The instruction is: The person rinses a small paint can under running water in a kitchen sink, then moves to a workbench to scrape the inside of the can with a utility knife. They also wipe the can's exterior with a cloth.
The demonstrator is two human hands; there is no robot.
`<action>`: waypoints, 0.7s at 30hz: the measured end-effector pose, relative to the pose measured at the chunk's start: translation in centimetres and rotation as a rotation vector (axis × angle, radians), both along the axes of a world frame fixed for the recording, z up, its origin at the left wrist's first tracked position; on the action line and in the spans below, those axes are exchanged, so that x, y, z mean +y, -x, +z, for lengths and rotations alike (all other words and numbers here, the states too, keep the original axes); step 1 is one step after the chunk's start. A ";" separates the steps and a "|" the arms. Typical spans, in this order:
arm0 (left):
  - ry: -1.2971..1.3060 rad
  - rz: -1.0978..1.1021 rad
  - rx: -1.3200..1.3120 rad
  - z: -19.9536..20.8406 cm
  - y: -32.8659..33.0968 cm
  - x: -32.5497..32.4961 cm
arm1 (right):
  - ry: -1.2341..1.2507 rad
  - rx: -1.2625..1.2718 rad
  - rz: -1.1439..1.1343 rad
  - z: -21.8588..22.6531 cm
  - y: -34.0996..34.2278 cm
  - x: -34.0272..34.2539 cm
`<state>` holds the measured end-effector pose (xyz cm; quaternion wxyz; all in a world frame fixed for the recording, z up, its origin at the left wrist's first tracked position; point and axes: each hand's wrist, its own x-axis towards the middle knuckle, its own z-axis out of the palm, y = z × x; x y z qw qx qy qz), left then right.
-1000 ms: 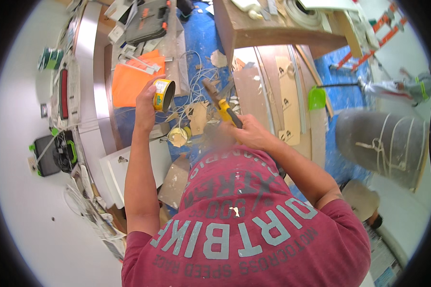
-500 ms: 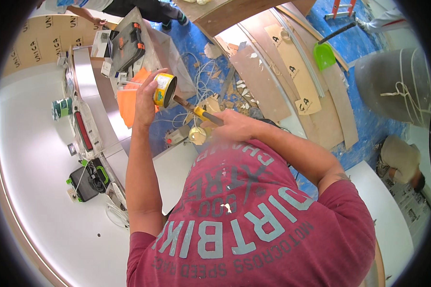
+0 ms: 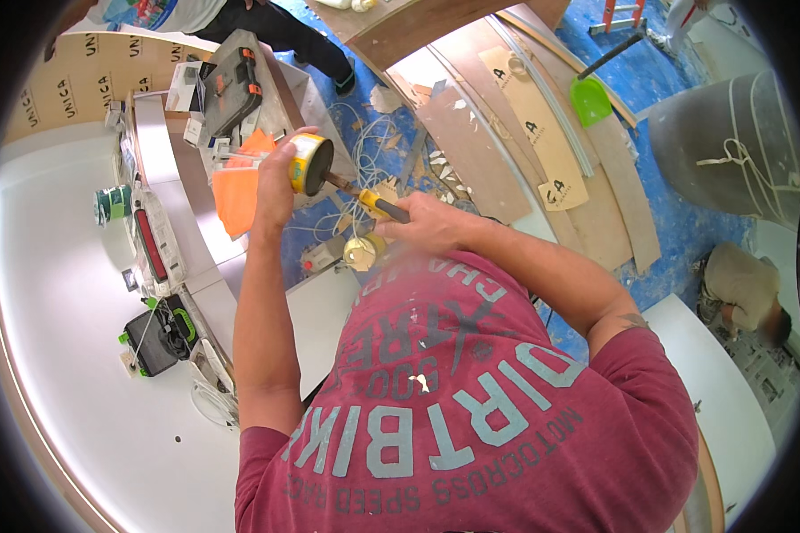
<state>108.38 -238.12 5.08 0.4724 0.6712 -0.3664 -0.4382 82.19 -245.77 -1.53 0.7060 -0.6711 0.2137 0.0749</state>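
Observation:
My left hand (image 3: 276,185) is wrapped round a yellow tin can (image 3: 304,163), its open mouth tilted toward the right. My right hand (image 3: 425,224) grips a tool with a yellow-and-black handle (image 3: 380,204) and a narrow brownish metal end. I cannot make out its exact kind, perhaps a chisel or scraper. The metal end reaches to the can's mouth, and its tip is hidden at the rim. Below the tool, close in front of my shirt, is a round yellowish tin (image 3: 360,254), partly blurred. Orange sheeting (image 3: 232,202) lies just left of my left hand.
A black tool case with orange latches (image 3: 231,89) lies at the upper left. Curved boards (image 3: 480,151) lean on the right, near a green dustpan (image 3: 590,102) and a grey barrel (image 3: 720,142). Cables and debris litter the blue floor. One person (image 3: 276,35) stands ahead; another (image 3: 742,284) crouches right.
The can has shifted slightly right and turned, and the tool's end sits closer to its mouth. The person ahead has stepped further into view; the one at right has leaned lower.

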 end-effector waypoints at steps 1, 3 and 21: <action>0.006 0.032 0.083 -0.2 0.1 0.1 | 0.015 0.019 0.003 0.3 0.3 0.0; -0.003 0.009 -0.032 -0.2 0.8 -0.2 | 0.086 0.014 -0.043 -0.7 0.3 0.5; 0.148 -0.119 0.018 -1.0 2.8 1.7 | 0.011 -0.076 -0.126 0.2 5.5 5.0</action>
